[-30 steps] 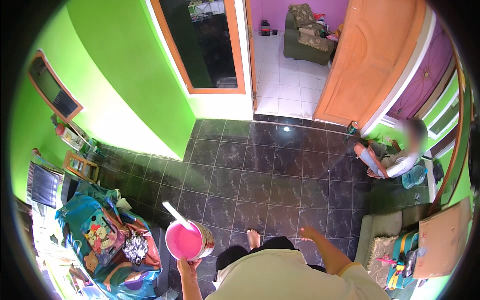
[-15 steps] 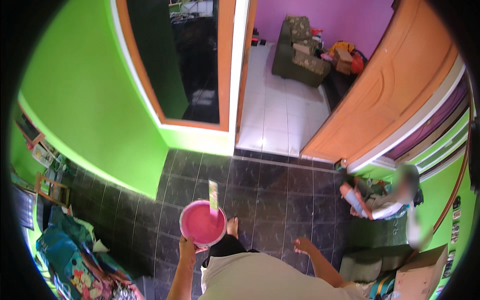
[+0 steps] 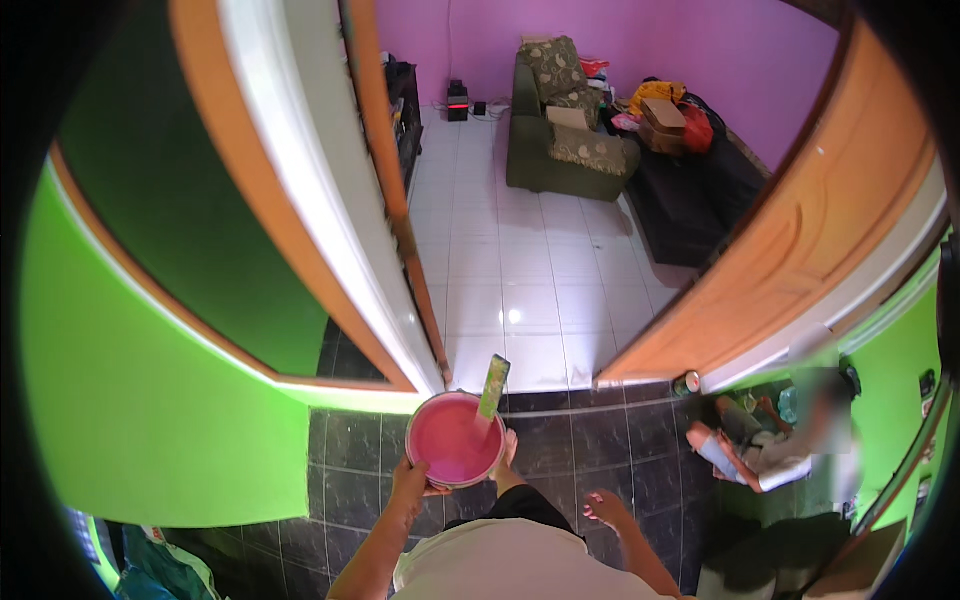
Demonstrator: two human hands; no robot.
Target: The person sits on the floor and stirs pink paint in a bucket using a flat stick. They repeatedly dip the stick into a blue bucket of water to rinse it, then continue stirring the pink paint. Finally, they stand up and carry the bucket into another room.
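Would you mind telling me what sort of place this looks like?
Most likely a home: a doorway opens onto a purple-walled room with an armchair and a dark sofa piled with belongings. The left hand holds a pink bucket.

Ahead of my left hand (image 3: 412, 482): orange-framed doorway (image 3: 385, 190), white tile floor (image 3: 510, 280). Farther on: olive patterned armchair (image 3: 560, 130), dark sofa (image 3: 690, 200) piled with boxes. Beyond my right hand (image 3: 605, 508): open orange door (image 3: 810, 240), seated person (image 3: 770, 450). Underfoot: dark tiles (image 3: 600, 440).
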